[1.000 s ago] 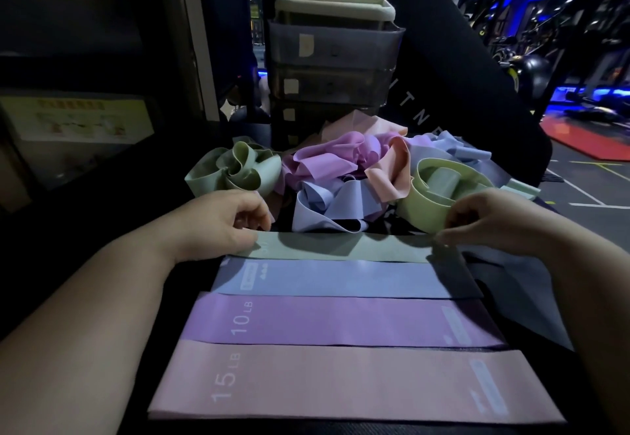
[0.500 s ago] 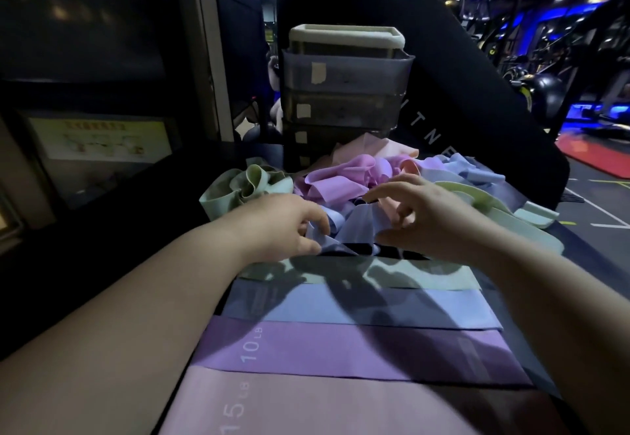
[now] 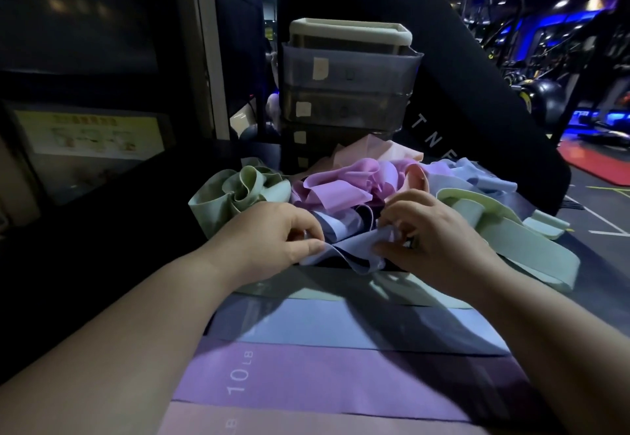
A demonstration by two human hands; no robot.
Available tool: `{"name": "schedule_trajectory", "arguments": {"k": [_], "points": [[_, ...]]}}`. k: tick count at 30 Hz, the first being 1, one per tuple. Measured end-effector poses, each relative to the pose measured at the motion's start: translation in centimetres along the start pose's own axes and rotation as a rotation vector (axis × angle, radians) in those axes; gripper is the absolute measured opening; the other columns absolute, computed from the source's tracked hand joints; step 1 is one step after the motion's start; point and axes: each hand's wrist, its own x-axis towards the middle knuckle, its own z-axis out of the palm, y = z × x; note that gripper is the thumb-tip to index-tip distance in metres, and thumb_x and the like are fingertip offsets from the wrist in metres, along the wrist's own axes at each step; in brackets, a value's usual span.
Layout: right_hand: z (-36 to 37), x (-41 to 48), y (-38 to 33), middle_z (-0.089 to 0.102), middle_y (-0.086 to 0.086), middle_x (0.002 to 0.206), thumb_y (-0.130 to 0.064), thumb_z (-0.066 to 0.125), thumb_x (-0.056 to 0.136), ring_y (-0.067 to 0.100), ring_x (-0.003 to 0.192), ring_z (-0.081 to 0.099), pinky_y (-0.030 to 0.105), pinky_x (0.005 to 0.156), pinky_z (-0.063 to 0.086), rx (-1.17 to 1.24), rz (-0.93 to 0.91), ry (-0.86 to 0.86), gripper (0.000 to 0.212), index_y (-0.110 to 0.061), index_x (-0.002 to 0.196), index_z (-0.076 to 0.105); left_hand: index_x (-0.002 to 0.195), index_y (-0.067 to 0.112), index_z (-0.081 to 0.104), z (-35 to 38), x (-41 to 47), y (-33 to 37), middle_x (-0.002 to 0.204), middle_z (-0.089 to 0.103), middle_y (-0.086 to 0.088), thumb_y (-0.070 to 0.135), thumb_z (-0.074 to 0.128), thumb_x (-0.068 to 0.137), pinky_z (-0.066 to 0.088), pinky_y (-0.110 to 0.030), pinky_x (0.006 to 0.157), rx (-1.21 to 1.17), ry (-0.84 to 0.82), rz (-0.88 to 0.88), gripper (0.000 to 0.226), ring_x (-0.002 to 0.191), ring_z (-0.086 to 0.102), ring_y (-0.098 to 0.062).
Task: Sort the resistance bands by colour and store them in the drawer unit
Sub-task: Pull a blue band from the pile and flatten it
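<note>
Bands (image 3: 344,189) lie heaped in the middle of the bench (image 3: 143,216), before the drawer unit (image 3: 347,93) at its far edge. The left hand (image 3: 272,233) pinches one end of a blue band (image 3: 351,250) at the heap's near side, and the right hand (image 3: 433,230) pinches the other. It looks light, limp and stretchy, so hold both ends. The bench is dark, with a dim gym at right.

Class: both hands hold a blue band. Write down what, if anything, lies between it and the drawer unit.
Crumpled purple bands and pink bands lie heaped between the blue band, pinched by the left hand and right hand, and the drawer unit behind them.
</note>
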Motion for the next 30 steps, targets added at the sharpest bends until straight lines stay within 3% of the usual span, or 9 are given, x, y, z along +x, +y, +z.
{"name": "schedule_trajectory", "arguments": {"k": [4,7,10,13,16,18,23,26,30], "points": [[-0.1,0.1,-0.2,0.061,-0.003,0.097,-0.047,0.064,0.073,0.012,0.075,0.059,0.022,0.066,0.049,0.204,0.08,0.103,0.023,-0.028,0.085,0.06,0.082,0.031,0.071,0.5,0.0,0.0,0.071,0.063,0.006,0.04,0.072,0.079,0.048,-0.026,0.063,-0.062,0.056,0.04,0.009,0.067,0.056,-0.008],[-0.3,0.1,-0.5,0.063,-0.001,0.088,-0.023,0.074,0.081,0.016,0.066,0.063,0.033,0.063,0.053,0.315,0.17,0.14,0.014,-0.023,0.087,0.061,0.092,0.039,0.067,1.1,0.2,0.3,0.081,0.058,0.013,0.067,0.059,0.071,0.048,-0.028,0.07,-0.042,0.13,0.084,0.036,0.077,0.054,-0.003],[-0.4,-0.1,-1.0,0.063,-0.002,0.072,-0.019,0.074,0.083,0.012,0.058,0.058,0.025,0.057,0.047,0.361,0.161,0.108,0.013,-0.021,0.091,0.064,0.105,0.041,0.062,1.4,0.3,0.8,0.091,0.055,0.02,0.073,0.053,0.071,0.045,-0.023,0.077,-0.016,0.186,0.132,0.047,0.088,0.05,0.004],[-0.4,-0.3,-1.2,0.064,-0.002,0.077,-0.042,0.072,0.08,0.019,0.066,0.062,0.038,0.062,0.053,0.382,0.079,0.095,0.022,-0.028,0.093,0.061,0.116,0.036,0.063,1.5,0.1,1.6,0.093,0.052,0.026,0.064,0.059,0.074,0.034,-0.004,0.075,-0.032,0.17,0.166,0.05,0.092,0.047,0.011],[-0.1,-0.4,-1.4,0.067,0.004,0.087,-0.071,0.06,0.074,0.028,0.077,0.066,0.049,0.067,0.055,0.466,0.035,0.05,0.048,-0.028,0.095,0.058,0.105,0.037,0.068,1.3,-0.1,2.2,0.083,0.056,0.025,0.057,0.062,0.075,0.035,-0.004,0.068,-0.097,0.133,0.195,0.036,0.084,0.051,0.007],[-0.1,-0.5,-1.3,0.067,0.005,0.089,-0.07,0.062,0.073,0.028,0.079,0.066,0.049,0.068,0.056,0.503,0.022,0.018,0.046,-0.031,0.097,0.057,0.096,0.036,0.07,1.3,-0.3,2.2,0.079,0.058,0.025,0.049,0.062,0.079,0.037,-0.006,0.066,-0.136,0.116,0.246,0.023,0.079,0.053,0.005],[-0.5,-1.3,-0.6,0.058,-0.027,0.086,-0.026,0.078,0.073,0.009,0.067,0.059,0.012,0.061,0.046,0.319,-0.015,0.018,0.049,-0.035,0.115,0.053,0.082,0.031,0.065,1.0,-0.6,2.1,0.073,0.057,0.018,0.03,0.058,0.085,0.036,-0.012,0.063,-0.208,0.119,0.219,0.008,0.069,0.051,0.0],[-0.5,-1.3,-0.5,0.051,-0.022,0.074,-0.029,0.081,0.072,-0.004,0.066,0.052,0.007,0.058,0.038,0.136,-0.025,0.025,0.046,-0.025,0.112,0.059,0.083,0.02,0.067,0.7,-0.8,1.9,0.069,0.057,0.003,0.033,0.055,0.086,0.039,-0.02,0.058,-0.273,0.116,0.187,0.017,0.061,0.046,-0.003],[-0.5,-1.0,-0.7,0.053,-0.019,0.083,-0.039,0.063,0.08,-0.002,0.07,0.053,0.01,0.061,0.038,0.165,-0.06,0.07,0.019,-0.041,0.086,0.046,0.086,0.026,0.069,0.6,-1.1,2.1,0.071,0.061,-0.002,0.032,0.062,0.081,0.041,-0.024,0.058,-0.374,0.103,0.153,0.01,0.06,0.048,-0.009]]}}
